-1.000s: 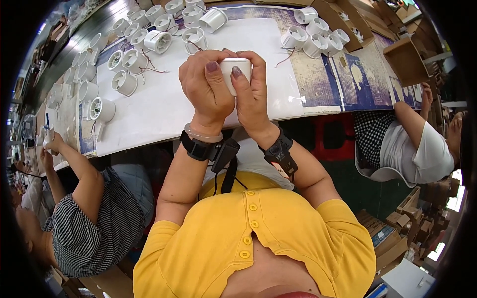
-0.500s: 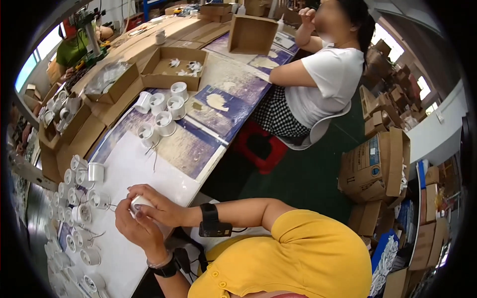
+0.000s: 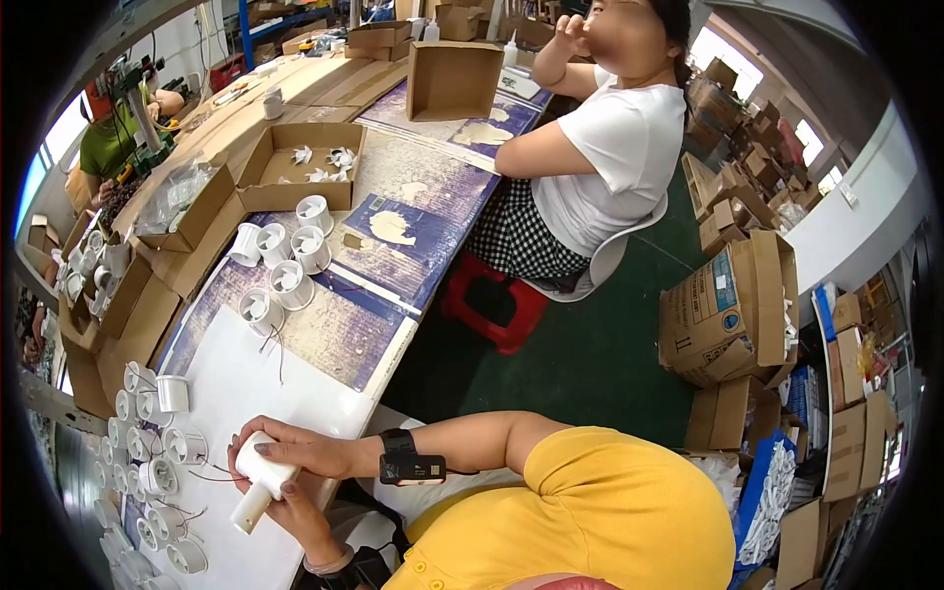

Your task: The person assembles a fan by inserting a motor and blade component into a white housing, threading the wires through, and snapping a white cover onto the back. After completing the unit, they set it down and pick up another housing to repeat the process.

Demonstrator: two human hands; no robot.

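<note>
"So, how is it gripped?"

"Between both hands. The right hand (image 3: 313, 453) wraps the round body of the white fitting (image 3: 261, 460), thumb on top; the left hand (image 3: 306, 518) grasps it from the lower side, most of its fingers hidden."

"And where is that?"

"Above the white sheet (image 3: 295, 383), just inside the bench's near edge, with the stem (image 3: 252, 507) slanting toward the lower left."

"Heavy, would you say?"

"Light, I'd judge: stiff, smooth plastic, a bit slick, perhaps apt to crack if squeezed hard. The round body offers the best hold; the stem looks like a poor place to bear down."

"Are those thin wires (image 3: 212, 475) attached to it?"

"I can't tell; they lie just beside it."

"What about farther out?"

"White cups (image 3: 173, 395) crowd the bench's left side. Six more cups (image 3: 290, 285) stand up the bench, close to a cardboard tray (image 3: 299, 201) of white bladed pieces (image 3: 341, 158). A co-worker (image 3: 629, 147) sits farther along the near edge."

"Anything different from half a second ago?"

"Yes: the hands nearly enclosed the fitting then, with no stem showing. Now it juts clear, and more of the body is exposed."
</note>
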